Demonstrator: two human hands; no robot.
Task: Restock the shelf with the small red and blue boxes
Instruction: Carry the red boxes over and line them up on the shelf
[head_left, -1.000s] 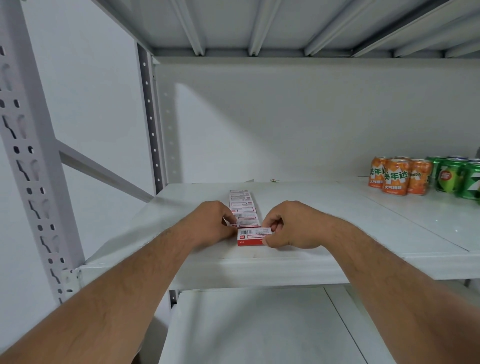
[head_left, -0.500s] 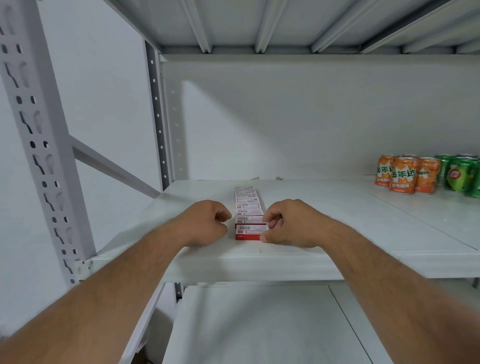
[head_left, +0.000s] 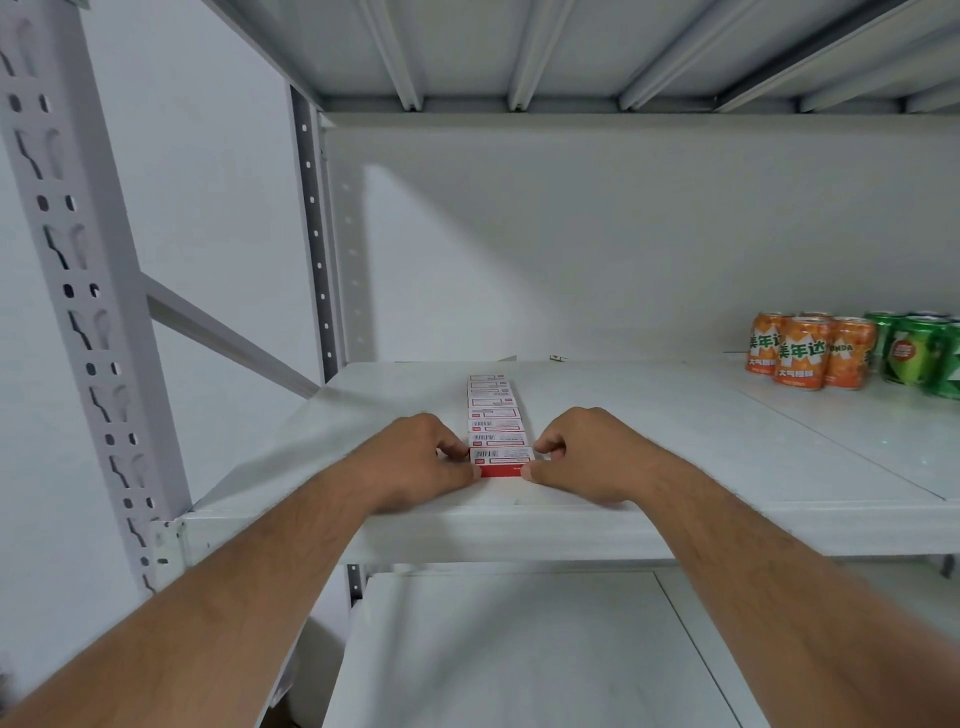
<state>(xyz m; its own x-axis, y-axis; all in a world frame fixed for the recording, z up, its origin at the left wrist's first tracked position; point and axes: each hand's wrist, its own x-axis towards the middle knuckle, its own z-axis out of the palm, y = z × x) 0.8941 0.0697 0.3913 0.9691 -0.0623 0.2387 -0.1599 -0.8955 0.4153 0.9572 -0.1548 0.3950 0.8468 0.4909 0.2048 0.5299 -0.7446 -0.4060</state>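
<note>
Left hand (head_left: 421, 457) and right hand (head_left: 582, 457) pinch the front red box (head_left: 502, 462) by its ends (presumably squaring it) against the row (head_left: 491, 405) on the shelf (head_left: 675, 447).

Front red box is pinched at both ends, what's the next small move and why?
Probably let go and draw both hands back. The left hand and right hand hold the front red box, which already sits on the shelf, flush and in line with the row behind.
</note>
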